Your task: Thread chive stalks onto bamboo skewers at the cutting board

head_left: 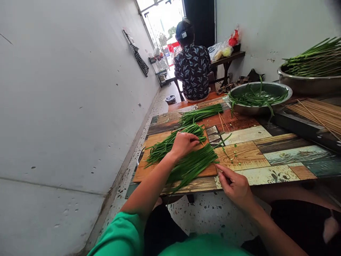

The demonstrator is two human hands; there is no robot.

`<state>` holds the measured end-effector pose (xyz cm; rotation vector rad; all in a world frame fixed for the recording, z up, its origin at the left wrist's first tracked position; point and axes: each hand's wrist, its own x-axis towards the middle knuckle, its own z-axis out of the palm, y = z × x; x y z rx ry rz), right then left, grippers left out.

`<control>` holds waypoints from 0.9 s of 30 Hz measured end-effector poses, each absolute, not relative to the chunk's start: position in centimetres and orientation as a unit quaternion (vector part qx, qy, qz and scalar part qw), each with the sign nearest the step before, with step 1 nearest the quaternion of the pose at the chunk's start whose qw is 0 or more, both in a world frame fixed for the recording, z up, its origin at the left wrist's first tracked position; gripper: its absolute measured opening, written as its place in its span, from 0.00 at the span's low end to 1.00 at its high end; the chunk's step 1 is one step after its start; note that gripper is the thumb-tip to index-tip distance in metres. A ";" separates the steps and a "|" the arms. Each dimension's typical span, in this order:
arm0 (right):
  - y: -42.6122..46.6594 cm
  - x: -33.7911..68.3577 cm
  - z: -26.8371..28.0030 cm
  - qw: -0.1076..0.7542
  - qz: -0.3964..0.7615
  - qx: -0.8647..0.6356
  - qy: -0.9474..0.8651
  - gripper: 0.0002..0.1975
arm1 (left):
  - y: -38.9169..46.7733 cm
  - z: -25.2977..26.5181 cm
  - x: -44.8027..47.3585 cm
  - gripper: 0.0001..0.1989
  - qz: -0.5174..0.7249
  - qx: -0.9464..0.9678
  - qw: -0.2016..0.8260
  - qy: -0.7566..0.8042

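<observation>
A flat bunch of green chives [195, 163] lies on a wooden cutting board [141, 174], its leaves hanging past the near edge. My left hand [184, 141] reaches over this bunch, fingers closed; a bit of thin tan stick shows by the fingertips, but what they grip is hidden. At the bunch's right end, my right hand [234, 183] pinches the end of a thin skewer, mostly hidden along the cut ends. Behind my left hand, another chive bunch [163, 147] rests on the board. A third bunch [202, 113] lies farther back on the table.
Two loose skewers [223, 122] lie beyond the board. Right of them stand a metal bowl of greens [259, 106], a larger basin [306, 83] and a pile of skewers [319, 112]. Chive scraps dot the patterned table [245, 151]. A person [191, 71] sits ahead, back turned.
</observation>
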<state>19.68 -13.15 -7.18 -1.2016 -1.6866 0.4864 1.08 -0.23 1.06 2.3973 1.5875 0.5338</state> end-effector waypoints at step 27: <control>-12.3 20.5 -8.1 0.466 0.139 -0.498 -0.718 0.16 | -4.2 5.2 -4.4 0.12 0.105 0.797 -0.186 0.565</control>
